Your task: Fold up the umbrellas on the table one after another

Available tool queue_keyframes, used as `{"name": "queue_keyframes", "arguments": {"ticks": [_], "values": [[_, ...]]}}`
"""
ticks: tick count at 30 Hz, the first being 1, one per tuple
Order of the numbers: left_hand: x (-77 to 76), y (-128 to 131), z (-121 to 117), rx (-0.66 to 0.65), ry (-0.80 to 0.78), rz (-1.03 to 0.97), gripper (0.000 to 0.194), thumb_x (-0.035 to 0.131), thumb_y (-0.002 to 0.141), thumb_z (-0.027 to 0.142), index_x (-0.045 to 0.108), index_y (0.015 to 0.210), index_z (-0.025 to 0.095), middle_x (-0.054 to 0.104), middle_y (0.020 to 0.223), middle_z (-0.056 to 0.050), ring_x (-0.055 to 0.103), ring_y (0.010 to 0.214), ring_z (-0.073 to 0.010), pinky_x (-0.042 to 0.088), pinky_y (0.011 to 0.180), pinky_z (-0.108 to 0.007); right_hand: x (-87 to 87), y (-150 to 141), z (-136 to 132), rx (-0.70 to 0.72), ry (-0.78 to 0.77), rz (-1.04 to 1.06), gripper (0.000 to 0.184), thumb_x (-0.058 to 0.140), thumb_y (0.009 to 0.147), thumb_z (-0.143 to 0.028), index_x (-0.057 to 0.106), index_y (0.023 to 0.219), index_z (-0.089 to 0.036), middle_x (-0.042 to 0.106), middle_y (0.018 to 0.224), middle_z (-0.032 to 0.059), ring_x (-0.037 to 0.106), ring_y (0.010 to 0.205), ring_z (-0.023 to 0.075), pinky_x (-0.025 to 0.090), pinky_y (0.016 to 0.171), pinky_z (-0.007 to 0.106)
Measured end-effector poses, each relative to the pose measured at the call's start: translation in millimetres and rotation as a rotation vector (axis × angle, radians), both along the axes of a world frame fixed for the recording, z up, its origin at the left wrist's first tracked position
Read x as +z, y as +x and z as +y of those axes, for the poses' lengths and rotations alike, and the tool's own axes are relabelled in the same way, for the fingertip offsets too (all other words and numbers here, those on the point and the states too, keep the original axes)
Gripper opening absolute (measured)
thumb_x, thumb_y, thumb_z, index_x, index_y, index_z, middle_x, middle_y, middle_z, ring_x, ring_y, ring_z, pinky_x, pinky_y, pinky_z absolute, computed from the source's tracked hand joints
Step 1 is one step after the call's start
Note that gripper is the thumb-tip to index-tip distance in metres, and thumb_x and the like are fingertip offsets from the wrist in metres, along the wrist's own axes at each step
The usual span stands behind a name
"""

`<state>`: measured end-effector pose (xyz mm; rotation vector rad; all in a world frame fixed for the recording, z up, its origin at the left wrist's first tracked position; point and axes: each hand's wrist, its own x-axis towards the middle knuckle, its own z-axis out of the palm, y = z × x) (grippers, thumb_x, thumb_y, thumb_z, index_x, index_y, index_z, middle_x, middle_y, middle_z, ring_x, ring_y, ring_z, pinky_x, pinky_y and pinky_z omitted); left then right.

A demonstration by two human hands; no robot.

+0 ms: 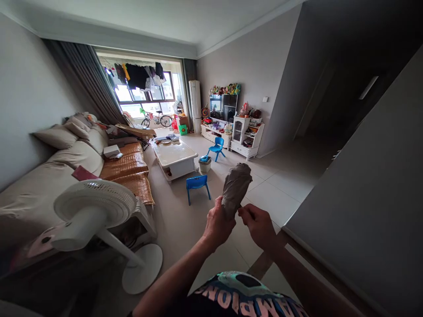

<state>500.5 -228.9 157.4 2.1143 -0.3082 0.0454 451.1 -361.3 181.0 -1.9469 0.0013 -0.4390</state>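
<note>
A rolled-up grey cloth bundle (235, 186) stands upright in front of me. My left hand (217, 224) is closed around its lower end. My right hand (258, 226) pinches the bundle's bottom edge from the right side, fingers pressed together. Both forearms reach up from the bottom of the view, over my dark printed shirt (241, 296).
A white standing fan (95, 211) is close at my left. A beige sofa (49, 176) runs along the left wall, with a white coffee table (174, 156) and two blue child chairs (197, 184) beyond. A grey wall (363, 211) rises close at my right.
</note>
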Motion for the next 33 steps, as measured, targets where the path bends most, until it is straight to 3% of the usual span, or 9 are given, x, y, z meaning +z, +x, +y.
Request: {"name": "queue_keyframes", "arguments": {"ticks": [4,10,18,26,33], "values": [[5.3,-4,1,0.037,0.121,-0.032,0.061,0.059,0.066,0.014,0.044,0.125,0.019,0.068,0.093,-0.009,0.064,0.084,-0.0243,0.039,0.066,-0.028,-1.5,-2,4,0.034,-0.099,-0.036,0.032,0.046,0.086,-0.041,0.048,0.062,-0.020,0.045,0.054,-0.0033,0.039,0.050,0.0110,0.031,0.050,0.024],[-0.1,-1,5,-0.020,0.099,0.007,0.057,0.062,0.070,0.018,0.044,0.123,0.020,0.069,0.092,-0.009,0.065,0.083,-0.0248,0.039,0.064,-0.027,-3.3,-10,4,0.012,-0.131,-0.034,0.038,0.050,0.084,-0.045,0.042,0.056,-0.022,0.038,0.050,-0.0042,0.033,0.049,0.0107,0.029,0.049,0.025],[5.8,-17,3,-0.017,0.275,-0.063,0.018,0.049,0.086,0.023,0.045,0.103,0.021,0.068,0.093,-0.011,0.068,0.082,-0.0269,0.031,0.057,-0.028,-5.5,-2,15,0.036,-0.036,0.026,0.038,0.057,0.080,-0.048,0.047,0.055,-0.020,0.041,0.052,-0.0029,0.035,0.052,0.0112,0.030,0.050,0.025],[3.6,-18,16,0.024,0.302,-0.027,0.029,0.055,0.079,0.016,0.043,0.105,0.022,0.068,0.096,-0.010,0.068,0.087,-0.0279,0.033,0.060,-0.029,-7.3,-4,16,0.224,0.025,0.053,0.037,0.051,0.086,-0.047,0.045,0.061,-0.020,0.039,0.055,-0.0039,0.031,0.051,0.0101,0.028,0.048,0.024],[-5.4,-21,22,0.080,0.299,-0.056,0.027,0.054,0.082,0.015,0.042,0.105,0.022,0.067,0.097,-0.009,0.068,0.088,-0.0267,0.035,0.062,-0.029,-11.5,-5,26,0.259,0.159,0.132,0.037,0.051,0.085,-0.048,0.043,0.062,-0.021,0.034,0.054,-0.0051,0.027,0.048,0.0096,0.025,0.045,0.024]]}}
